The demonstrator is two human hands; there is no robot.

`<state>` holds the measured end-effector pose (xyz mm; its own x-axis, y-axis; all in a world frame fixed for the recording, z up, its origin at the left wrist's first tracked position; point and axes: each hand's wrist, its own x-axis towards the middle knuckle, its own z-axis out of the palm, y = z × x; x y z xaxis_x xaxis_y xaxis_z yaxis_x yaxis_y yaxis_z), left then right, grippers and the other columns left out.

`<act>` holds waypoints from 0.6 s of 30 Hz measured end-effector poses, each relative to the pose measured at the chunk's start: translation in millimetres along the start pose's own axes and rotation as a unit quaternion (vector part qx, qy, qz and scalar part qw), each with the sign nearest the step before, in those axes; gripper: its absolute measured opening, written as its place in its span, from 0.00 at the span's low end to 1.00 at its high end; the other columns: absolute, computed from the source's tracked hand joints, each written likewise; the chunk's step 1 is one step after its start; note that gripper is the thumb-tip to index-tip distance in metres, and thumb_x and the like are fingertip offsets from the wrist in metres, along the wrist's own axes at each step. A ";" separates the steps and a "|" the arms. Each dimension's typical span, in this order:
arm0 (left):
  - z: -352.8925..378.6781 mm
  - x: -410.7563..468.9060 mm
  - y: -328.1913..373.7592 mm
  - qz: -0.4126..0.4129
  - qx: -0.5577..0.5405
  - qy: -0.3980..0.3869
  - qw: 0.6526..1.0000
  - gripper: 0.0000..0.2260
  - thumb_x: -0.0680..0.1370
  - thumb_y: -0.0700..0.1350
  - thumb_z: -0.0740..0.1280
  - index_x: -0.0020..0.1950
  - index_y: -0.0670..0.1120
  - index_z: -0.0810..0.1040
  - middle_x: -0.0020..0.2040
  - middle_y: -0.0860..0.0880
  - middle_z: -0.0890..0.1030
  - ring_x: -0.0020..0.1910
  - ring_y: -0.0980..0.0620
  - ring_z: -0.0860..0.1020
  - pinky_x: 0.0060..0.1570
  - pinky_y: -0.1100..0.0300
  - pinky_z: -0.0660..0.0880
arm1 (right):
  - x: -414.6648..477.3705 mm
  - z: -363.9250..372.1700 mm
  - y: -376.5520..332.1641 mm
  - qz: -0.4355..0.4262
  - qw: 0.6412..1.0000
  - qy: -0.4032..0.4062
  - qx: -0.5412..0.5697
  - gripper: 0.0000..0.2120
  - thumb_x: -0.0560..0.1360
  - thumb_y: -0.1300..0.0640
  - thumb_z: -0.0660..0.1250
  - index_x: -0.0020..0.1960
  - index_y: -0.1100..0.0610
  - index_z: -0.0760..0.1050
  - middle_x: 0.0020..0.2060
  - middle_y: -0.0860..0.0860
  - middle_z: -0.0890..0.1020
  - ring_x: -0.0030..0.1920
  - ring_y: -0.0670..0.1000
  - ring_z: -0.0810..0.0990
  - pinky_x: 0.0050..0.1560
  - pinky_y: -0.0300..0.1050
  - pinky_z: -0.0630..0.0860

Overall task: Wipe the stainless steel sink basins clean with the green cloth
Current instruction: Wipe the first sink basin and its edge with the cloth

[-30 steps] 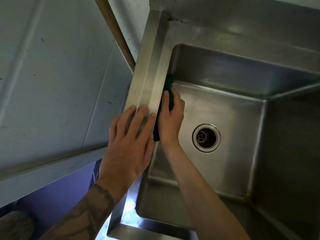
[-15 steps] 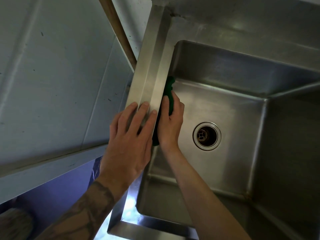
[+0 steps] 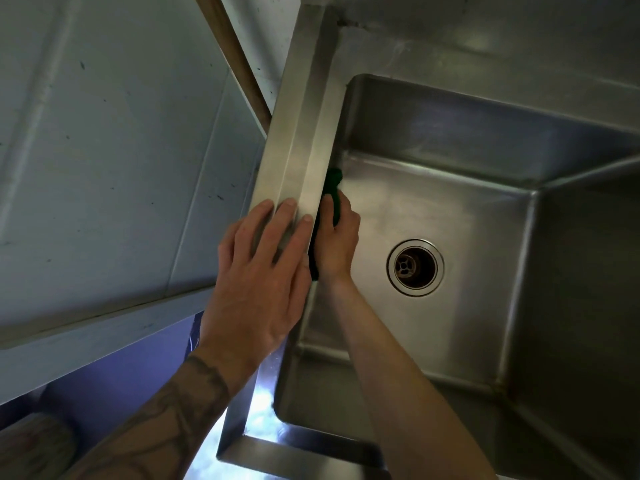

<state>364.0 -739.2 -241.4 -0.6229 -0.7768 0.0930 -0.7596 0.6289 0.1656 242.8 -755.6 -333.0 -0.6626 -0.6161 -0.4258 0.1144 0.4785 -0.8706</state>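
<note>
Pale grey panelled wall [image 3: 104,150] fills left, flecked with dark specks. Brown wooden strip [image 3: 235,60] runs diagonally at far centre. Purple surface [image 3: 138,358] near left, below pale ledge [image 3: 86,344].

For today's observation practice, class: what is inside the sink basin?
Inside the sink basin: the right hand holding the green cloth against the side wall, and a round drain in the floor. The rim and hand cover most of the cloth.

The cloth [image 3: 334,183], centre frame, is coloured dark green. The sink basin [image 3: 450,206] is finished silver-grey. The forearm [image 3: 166,417], lower left, is patterned with dark tattoo linework.
</note>
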 end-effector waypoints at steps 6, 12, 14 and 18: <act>-0.5 0.3 -0.3 -0.001 -0.014 0.009 1.000 0.21 0.87 0.51 0.58 0.76 0.41 0.75 0.77 0.38 0.73 0.77 0.38 0.67 0.72 0.40 0.67 | -41.0 -19.4 -36.9 -0.017 0.999 -0.002 0.031 0.16 0.86 0.46 0.59 0.72 0.45 0.75 0.62 0.48 0.77 0.62 0.39 0.77 0.68 0.42 0.75; -0.9 0.9 -0.6 -0.016 -0.033 0.008 0.999 0.22 0.86 0.51 0.60 0.77 0.42 0.74 0.79 0.38 0.71 0.78 0.39 0.66 0.72 0.38 0.69 | 2.5 -1.2 -1.1 0.022 1.000 -0.008 0.002 0.23 0.80 0.34 0.55 0.67 0.43 0.77 0.57 0.52 0.81 0.57 0.50 0.81 0.63 0.58 0.79; -1.6 1.3 -0.2 -0.022 -0.025 0.006 0.999 0.22 0.87 0.52 0.58 0.78 0.42 0.73 0.80 0.38 0.69 0.79 0.38 0.66 0.74 0.35 0.67 | 0.0 -1.5 -5.2 0.038 0.999 0.001 -0.013 0.24 0.80 0.34 0.54 0.67 0.44 0.78 0.56 0.53 0.81 0.54 0.48 0.82 0.62 0.58 0.79; -2.4 0.9 -1.1 -0.054 0.025 0.000 0.998 0.23 0.89 0.54 0.53 0.80 0.46 0.72 0.82 0.41 0.66 0.81 0.38 0.64 0.74 0.29 0.64 | -40.1 -21.8 -40.4 -0.015 0.999 0.001 0.047 0.17 0.86 0.49 0.60 0.73 0.48 0.74 0.63 0.48 0.76 0.60 0.33 0.74 0.68 0.38 0.73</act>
<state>364.7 -740.7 -239.2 -0.5376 -0.8397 0.0765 -0.8303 0.5430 0.1258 248.6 -736.6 -275.4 -0.6675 -0.6285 -0.3992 0.1636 0.3993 -0.9021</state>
